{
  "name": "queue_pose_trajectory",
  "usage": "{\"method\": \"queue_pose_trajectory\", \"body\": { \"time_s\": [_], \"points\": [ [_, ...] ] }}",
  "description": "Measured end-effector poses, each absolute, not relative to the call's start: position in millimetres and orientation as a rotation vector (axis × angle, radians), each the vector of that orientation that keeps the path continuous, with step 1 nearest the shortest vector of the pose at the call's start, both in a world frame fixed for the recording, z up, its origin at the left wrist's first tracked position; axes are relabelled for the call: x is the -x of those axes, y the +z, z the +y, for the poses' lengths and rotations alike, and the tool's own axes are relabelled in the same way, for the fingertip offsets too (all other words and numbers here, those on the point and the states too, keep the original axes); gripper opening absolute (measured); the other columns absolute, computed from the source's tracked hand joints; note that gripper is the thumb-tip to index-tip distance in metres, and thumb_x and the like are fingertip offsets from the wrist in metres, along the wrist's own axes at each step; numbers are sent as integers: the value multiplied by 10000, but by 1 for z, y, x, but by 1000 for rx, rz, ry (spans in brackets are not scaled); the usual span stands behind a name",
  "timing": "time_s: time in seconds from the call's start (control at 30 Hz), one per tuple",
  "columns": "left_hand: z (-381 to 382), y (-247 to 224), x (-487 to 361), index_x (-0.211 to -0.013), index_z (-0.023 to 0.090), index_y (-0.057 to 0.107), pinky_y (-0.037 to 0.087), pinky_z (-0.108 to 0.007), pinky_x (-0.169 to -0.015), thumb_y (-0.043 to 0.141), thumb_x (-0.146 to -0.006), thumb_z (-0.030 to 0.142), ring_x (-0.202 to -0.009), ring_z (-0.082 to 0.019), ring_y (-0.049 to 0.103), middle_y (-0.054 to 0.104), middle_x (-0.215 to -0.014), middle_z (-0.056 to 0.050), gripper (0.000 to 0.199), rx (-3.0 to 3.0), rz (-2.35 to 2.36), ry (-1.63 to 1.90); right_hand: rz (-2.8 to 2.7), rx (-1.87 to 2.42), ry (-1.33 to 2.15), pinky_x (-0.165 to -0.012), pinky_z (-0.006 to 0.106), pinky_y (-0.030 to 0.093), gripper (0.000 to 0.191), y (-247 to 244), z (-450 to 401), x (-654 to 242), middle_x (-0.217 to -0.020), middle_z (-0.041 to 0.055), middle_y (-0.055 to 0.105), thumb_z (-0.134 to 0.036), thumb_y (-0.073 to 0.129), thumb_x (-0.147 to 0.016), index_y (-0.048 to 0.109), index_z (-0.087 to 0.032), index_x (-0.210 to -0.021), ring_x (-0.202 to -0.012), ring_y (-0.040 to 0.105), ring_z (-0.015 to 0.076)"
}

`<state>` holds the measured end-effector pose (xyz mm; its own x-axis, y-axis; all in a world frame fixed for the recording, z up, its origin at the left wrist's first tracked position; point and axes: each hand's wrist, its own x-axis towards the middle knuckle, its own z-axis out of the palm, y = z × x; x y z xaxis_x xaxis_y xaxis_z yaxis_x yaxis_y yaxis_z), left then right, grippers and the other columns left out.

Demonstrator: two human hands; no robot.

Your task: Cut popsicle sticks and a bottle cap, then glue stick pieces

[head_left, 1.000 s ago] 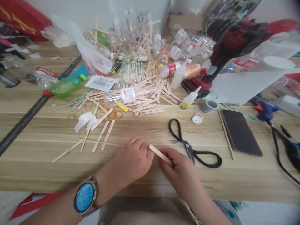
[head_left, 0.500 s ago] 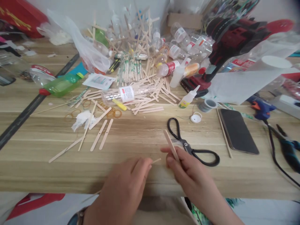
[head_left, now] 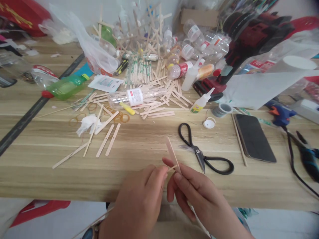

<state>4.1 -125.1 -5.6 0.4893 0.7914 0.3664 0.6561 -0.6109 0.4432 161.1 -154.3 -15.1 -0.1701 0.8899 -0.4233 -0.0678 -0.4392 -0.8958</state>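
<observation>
2 hands [head_left: 141,196] [head_left: 196,187] gripping: left skewer [head_left: 172,168], right flat stick [head_left: 172,153]. Labelled bottle [head_left: 135,96] lying, contents unclear.

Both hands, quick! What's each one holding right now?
Left hand: closed, holding a thin, pale wooden skewer.
Right hand: closed, holding a flat, pale wooden craft stick.

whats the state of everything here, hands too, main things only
Left hand: closed on thin stick
Right hand: closed on flat stick
Scissors: open, lying down
Phone: lying flat, screen dark
Power drill: standing on its base
Green bottle: lying on its side
Small nozzle bottle: standing
</observation>
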Motion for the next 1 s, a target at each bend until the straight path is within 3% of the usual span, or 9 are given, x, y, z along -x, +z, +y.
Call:
{"method": "queue_pose_trajectory", "body": {
  "time_s": [0.17, 0.3, 0.47, 0.57, 0.7, 0.77, 0.9, 1.0],
  "points": [
    [-126, -4, -4, -962, 200, 560, 480, -253, -502, 312, -972, 112, -581, -154, 656, 695, -725, -18, 264, -2525, 1243, 796, -1051, 1355, 1655, -344, 183, 243, 470, -17, -157, -161, -670, -17, 597, -512, 415, -957, 556, -215, -1292, -377, 340, 54],
    [-127, -4, -3, -975, 201, 552, 485, -273, -489, 315, -949, 82, -576, -172, 651, 691, -732, -21, 266, -2590, 1241, 761, -1251, 1436, 1490, -385, 193, 333, 377, -15, -157, -162, -662, -21, 602, -413, 376, -994, 579, -213, -1241, -424, 425, 82],
    [-128, -6, -3, -987, 192, 554, 466, -273, -462, 329, -912, 50, -537, -173, 628, 692, -727, -25, 276, -2675, 1241, 740, -1670, 1507, 947, -566, 207, 503, 272, -19, -156, -161, -688, -12, 653, -215, 362, -990, 594, -188, -1130, -581, 634, 119],
    [-128, -6, -4, -941, 192, 580, 453, -270, -466, 324, -900, 45, -516, -170, 616, 693, -703, -28, 298, -2611, 1253, 772, -1848, 1516, 583, -534, 211, 524, 281, -24, -155, -160, -675, -5, 667, -111, 352, -950, 553, -167, -1139, -562, 666, 138],
    [-123, -3, -2, -892, 198, 628, 463, -267, -557, 357, -937, 138, -630, -171, 641, 700, -749, -18, 282, -2179, 1188, 699, -2055, 1501, 82, -487, 226, 546, 372, -30, -155, -159, -739, 50, 717, -31, 337, -895, 503, -127, -1213, -560, 688, 166],
    [-118, -1, 0, -821, 198, 635, 428, -240, -553, 395, -955, 241, -606, -142, 591, 648, -675, 13, 278, -1823, 1139, 579, -2134, 1500, -86, -515, 242, 570, 418, -31, -156, -161, -822, 92, 742, -13, 330, -884, 493, -111, -1256, -613, 707, 183],
    [-106, 0, 1, -778, 181, 612, 248, -205, -426, 492, -896, 440, -429, -76, 296, 379, -489, 93, 308, -1138, 987, 343, -2240, 1453, -224, -517, 260, 583, 484, -29, -155, -165, -807, 97, 741, 6, 308, -877, 434, -59, -1340, -634, 709, 197],
    [-102, -2, 1, -787, 176, 593, 162, -210, -389, 568, -818, 531, -394, -62, 196, 327, -456, 116, 358, -879, 866, 293, -2257, 1405, -182, -519, 275, 584, 517, -26, -154, -168, -840, 97, 745, 13, 304, -861, 399, -57, -1365, -652, 707, 202]
  ]
}}
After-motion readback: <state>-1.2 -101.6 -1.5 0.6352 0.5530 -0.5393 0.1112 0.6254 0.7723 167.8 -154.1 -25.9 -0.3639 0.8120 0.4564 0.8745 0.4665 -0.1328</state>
